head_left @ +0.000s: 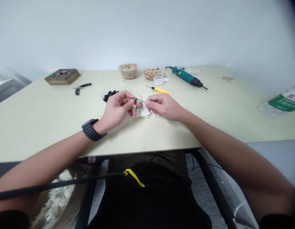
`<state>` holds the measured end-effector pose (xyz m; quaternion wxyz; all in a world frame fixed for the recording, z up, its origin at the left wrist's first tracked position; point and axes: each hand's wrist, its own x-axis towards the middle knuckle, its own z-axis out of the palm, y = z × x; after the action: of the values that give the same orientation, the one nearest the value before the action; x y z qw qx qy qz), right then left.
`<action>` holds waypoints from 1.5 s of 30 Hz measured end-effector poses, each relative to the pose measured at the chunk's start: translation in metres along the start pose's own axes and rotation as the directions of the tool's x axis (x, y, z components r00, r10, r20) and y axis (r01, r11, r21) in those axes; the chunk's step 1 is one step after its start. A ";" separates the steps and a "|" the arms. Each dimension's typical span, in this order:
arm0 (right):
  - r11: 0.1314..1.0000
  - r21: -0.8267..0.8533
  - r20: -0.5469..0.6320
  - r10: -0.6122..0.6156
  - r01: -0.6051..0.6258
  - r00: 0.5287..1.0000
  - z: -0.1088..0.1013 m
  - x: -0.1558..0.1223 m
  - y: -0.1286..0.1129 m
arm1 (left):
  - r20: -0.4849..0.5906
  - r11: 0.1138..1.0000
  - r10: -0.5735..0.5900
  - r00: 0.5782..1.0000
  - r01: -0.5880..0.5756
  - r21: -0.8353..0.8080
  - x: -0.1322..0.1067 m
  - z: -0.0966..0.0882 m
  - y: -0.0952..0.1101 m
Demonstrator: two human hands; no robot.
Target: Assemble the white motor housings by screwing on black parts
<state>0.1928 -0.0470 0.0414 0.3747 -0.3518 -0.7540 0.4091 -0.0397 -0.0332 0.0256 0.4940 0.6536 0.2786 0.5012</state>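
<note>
My left hand (pixel 119 106) is closed in a pinch on a small dark bead (pixel 133 99) above the table. My right hand (pixel 163 105) is closed on a thin needle or wire (pixel 140 100) whose tip meets the bead. Just under both hands lies a small white dish (pixel 144 112) with a round metal piece in it. A black watch (pixel 92 129) is on my left wrist. A pile of black beads (pixel 110 95) lies just left of my left hand.
At the back stand two clear tubs of tan beads (pixel 128 70) (pixel 151 73), a small clear cup (pixel 159 80), a teal rotary tool (pixel 188 77), a yellow-handled tool (pixel 160 90), black pliers (pixel 82 87) and a wooden block (pixel 62 76). A plastic bottle (pixel 283 102) lies at the right edge.
</note>
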 end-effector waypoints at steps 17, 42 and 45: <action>0.997 0.078 0.042 0.022 -0.025 0.999 0.000 0.001 -0.001 | 0.001 0.996 0.079 0.997 -0.079 0.034 0.000 0.000 -0.001; 0.833 -0.512 0.029 -0.227 0.209 0.974 0.010 -0.008 -0.001 | 0.001 0.990 0.055 0.998 -0.055 0.130 -0.004 -0.006 -0.008; 0.726 -0.655 0.040 -0.242 0.209 0.969 0.012 -0.010 0.003 | 0.004 0.990 0.038 0.999 -0.038 0.133 -0.004 -0.007 -0.006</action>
<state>0.1882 -0.0587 0.0317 0.2930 -0.3760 -0.8769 0.0625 -0.0468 -0.0317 0.0185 0.4397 0.6909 0.2984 0.4902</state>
